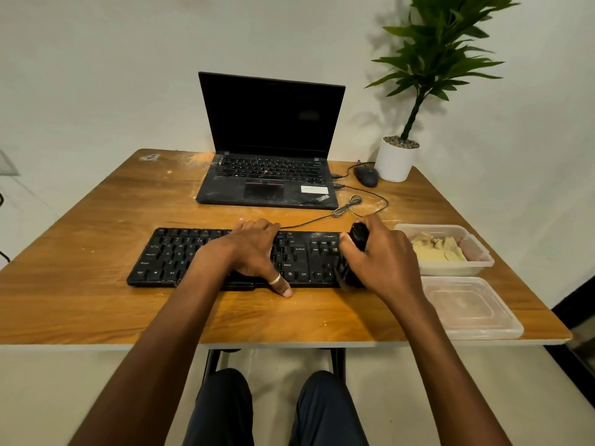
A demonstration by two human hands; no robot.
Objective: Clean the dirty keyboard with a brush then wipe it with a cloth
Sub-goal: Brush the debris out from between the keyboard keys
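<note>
Black keyboard (167,252) lies across wooden table (96,300), dust on keys. Left hand (254,249) rests palm-down on keyboard middle, thumb touching table at near edge. Right hand (383,255) grips black brush (357,239), bristles on keyboard's right end. Behind: open laptop (270,149), mouse (366,176), potted plant (396,159). At right: clear container (483,255) holding yellow cloth (438,249), lid (470,307) nearer.

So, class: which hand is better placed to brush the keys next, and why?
Right. The right hand grips the black brush over the right end of the black plastic keyboard; the left hand rests on its middle, with no tool.
</note>
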